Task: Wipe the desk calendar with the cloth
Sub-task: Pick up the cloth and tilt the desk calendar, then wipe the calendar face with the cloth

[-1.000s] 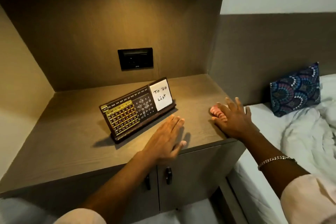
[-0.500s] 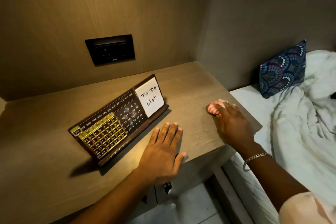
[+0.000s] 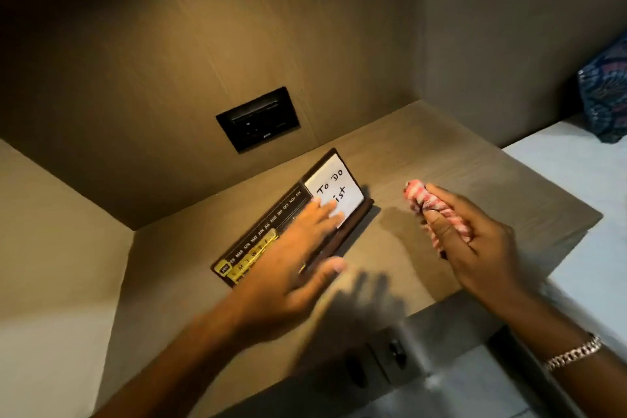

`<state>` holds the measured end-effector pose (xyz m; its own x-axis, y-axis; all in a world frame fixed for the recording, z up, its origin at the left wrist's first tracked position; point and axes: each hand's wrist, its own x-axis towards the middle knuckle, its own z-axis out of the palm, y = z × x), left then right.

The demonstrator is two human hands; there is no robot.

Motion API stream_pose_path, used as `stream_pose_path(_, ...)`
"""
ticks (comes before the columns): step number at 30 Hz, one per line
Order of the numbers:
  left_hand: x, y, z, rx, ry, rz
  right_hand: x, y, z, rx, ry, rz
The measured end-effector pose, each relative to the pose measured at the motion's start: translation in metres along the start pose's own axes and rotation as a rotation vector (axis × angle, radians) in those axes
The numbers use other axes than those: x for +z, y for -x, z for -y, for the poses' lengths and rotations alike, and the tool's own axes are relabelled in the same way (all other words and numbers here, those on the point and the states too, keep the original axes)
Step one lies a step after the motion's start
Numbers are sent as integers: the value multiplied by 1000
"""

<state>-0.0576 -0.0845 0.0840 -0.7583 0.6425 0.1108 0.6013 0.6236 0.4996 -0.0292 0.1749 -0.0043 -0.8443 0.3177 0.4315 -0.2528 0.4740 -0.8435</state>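
Note:
The desk calendar [image 3: 261,237] is a dark wooden stand with month names, a yellow date grid and a white "To Do List" card at its right end; it stands slanted on the bedside cabinet top [image 3: 441,159]. My left hand [image 3: 291,268] is spread in front of it, fingertips over the card's lower left corner, hiding the middle of the grid. Whether the fingers touch it is unclear. To the right, my right hand [image 3: 475,248] is lifted above the top and closed around a bunched pink-and-white striped cloth [image 3: 431,204].
A black socket plate [image 3: 258,119] sits in the back wall above the calendar. Cabinet doors with dark handles [image 3: 395,355] are below the front edge. A white bed [image 3: 576,180] with a blue patterned pillow [image 3: 604,98] lies to the right.
My left hand rose from the cabinet top and reached forward over the calendar. My right hand picked the cloth up off the surface and now holds it raised. The view shifted.

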Motion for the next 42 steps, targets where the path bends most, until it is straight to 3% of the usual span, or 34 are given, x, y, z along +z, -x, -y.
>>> stream_pose_path(3, -42, -5, 29, 18, -91, -83, 28, 7, 22, 35, -183, -22)
stream_pose_path(10, -63, -24, 98, 54, -175, 267, 91, 19, 44, 96, -333, -20)
stream_pose_path(14, -59, -28, 113, 113, -145, 385, 120, 25, 51, 83, -354, -27)
stream_pose_path(17, -58, -29, 115, 138, -146, 392, 140, 27, 60, 20, -272, -38)
stream_pose_path(22, -53, -27, 112, 156, -91, 396, 162, 36, 69, 48, 107, -42)
stream_pose_path(28, -52, -26, 111, 183, -99, 382, 164, 39, 92, 31, -49, -133)
stream_pose_path(35, -50, -28, 110, 198, -116, 384, 156, 36, 77, 119, 35, -149)
stream_pose_path(42, -49, -29, 108, 210, -107, 382, 161, 23, 92, 32, -48, -166)
